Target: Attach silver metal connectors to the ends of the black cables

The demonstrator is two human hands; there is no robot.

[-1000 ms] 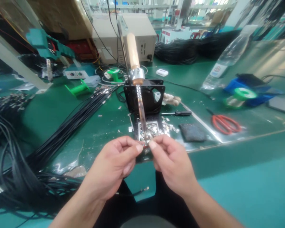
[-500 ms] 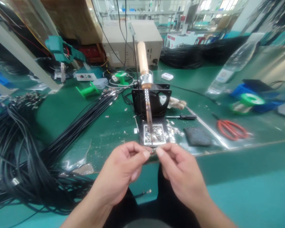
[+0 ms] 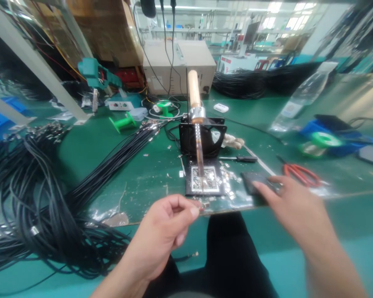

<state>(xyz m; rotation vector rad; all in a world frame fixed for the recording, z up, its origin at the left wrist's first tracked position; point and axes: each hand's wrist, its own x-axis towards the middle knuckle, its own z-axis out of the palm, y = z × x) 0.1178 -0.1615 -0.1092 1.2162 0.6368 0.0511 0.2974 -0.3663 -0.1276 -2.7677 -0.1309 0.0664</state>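
Note:
My left hand is closed in a pinch at the bench's front edge. A small metal connector shows at its fingertips, too small to make out fully. My right hand reaches over a dark flat pad, thumb and forefinger apart, the thumb at the pad's surface. Its other fingers are partly hidden. Between the hands, a soldering iron with a wooden handle leans tip-down over a white-rimmed square tray of small metal pieces.
Bundled black cables cover the left side. Behind the tray stands a black fan frame. A screwdriver, red-handled pliers, a plastic bottle and a green-rimmed spool lie to the right. Loose metal bits surround the tray.
My right hand has left the connector at my left fingertips and moved right to the dark pad. My left hand keeps its pinch. The view has shifted slightly.

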